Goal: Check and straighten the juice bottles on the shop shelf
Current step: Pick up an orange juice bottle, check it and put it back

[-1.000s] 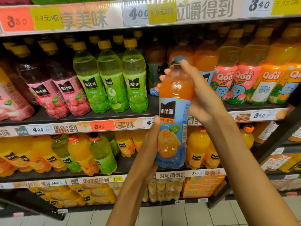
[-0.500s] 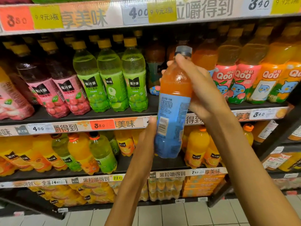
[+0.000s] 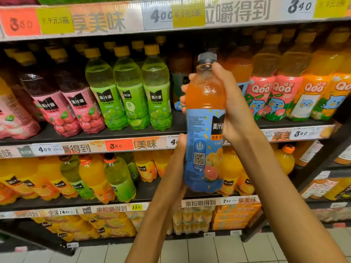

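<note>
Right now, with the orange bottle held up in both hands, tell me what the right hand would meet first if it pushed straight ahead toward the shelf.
Probably the orange bottles at the back of the middle shelf. The right hand grips the held bottle in front of the gap beside the green bottles. Depth is unclear.

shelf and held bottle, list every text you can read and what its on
"美汁源": held bottle label; its fine print and QR code unreadable.
"美汁源": green bottles.
"Qoo": pink-label bottles.
"350", "9.9元3瓶", "享美味", "400", "340": top shelf strip.
"400", "350", "340": middle strip.
"果粒嚼得到": lower strip; its prices are blurred.
</note>
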